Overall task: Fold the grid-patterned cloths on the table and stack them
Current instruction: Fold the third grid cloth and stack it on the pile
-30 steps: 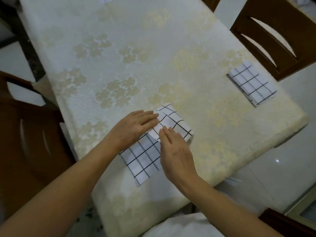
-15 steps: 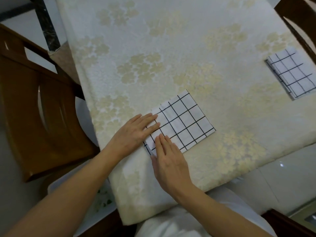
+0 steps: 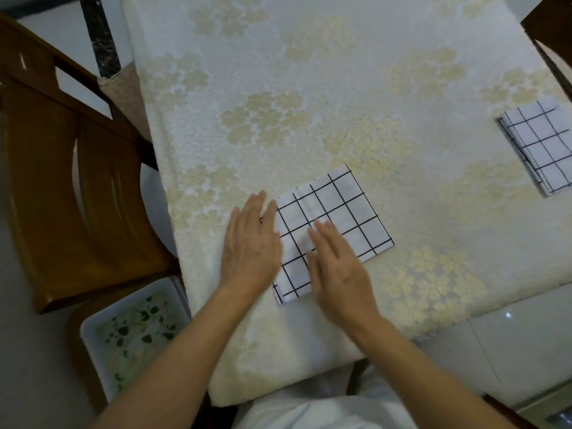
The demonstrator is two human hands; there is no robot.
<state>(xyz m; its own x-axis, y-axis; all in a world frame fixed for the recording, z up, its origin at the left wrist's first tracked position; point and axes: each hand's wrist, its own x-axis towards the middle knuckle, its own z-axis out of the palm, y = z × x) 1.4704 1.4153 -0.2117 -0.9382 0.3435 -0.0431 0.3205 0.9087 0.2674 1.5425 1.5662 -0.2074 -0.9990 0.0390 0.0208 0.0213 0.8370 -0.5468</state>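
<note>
Grid-patterned cloth (image 3: 337, 212), white with thin black lines, lies folded into a flat rectangle near the front edge of the desk (image 3: 309, 88), directly before the person. Left hand (image 3: 250, 246) lies flat at the cloth's left edge, fingers (image 3: 258, 209) straight, holding nothing. Right hand (image 3: 339, 270), slightly blurred, is palm down over the cloth's near half, its fingers also straight and gripping nothing. The fabric looks thin, light and limp. It would likely slide on the floral cover and sag or fall open if lifted by one corner. A safer hold is to pinch all layers along a folded edge, or slip both hands beneath. Farther right, well apart, a second folded grid cloth (image 3: 538, 150) lies at the desk's edge.
</note>
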